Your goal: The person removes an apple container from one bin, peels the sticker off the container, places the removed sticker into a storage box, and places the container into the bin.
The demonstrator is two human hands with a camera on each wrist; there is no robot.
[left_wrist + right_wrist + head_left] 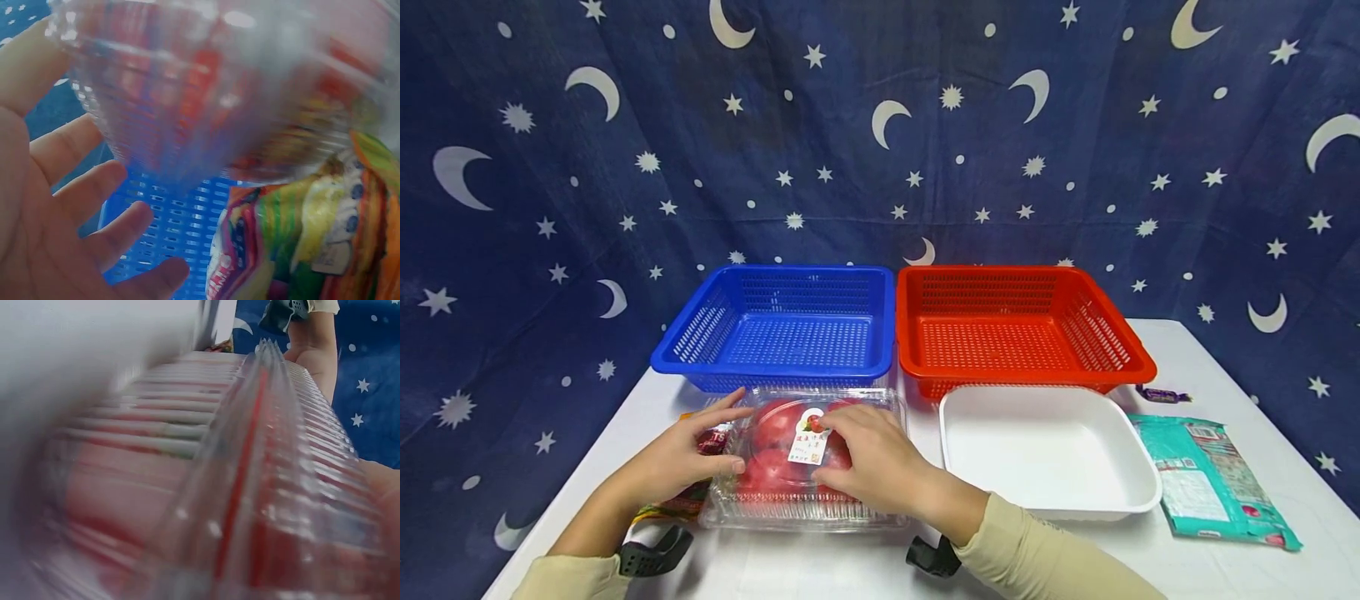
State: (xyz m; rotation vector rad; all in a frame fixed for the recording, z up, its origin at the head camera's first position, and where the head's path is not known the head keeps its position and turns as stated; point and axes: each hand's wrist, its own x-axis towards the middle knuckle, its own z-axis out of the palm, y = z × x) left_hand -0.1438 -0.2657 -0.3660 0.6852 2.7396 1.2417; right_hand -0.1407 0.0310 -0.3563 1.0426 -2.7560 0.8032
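Observation:
A clear plastic clamshell box of tomatoes point(775, 479), with a white label on its lid, lies in front of the blue basket. My left hand point(681, 458) is at the box's left side, thumb and fingertips over its edge. In the left wrist view that left hand point(81, 212) has its fingers spread beside the ribbed plastic wall. My right hand point(880, 462) rests on the right part of the lid, fingers extended over the top. The ribbed box rim point(250, 487) fills much of the right wrist view, blurred. A colourful snack bag point(312, 237) lies partly hidden below the left hand.
A blue basket point(880, 367) and a red basket point(1022, 377) stand side by side at the back. Right of the box is a white tray point(1045, 450). Farther right lie a teal packet point(1217, 483) and a small purple-wrapped candy point(1163, 395).

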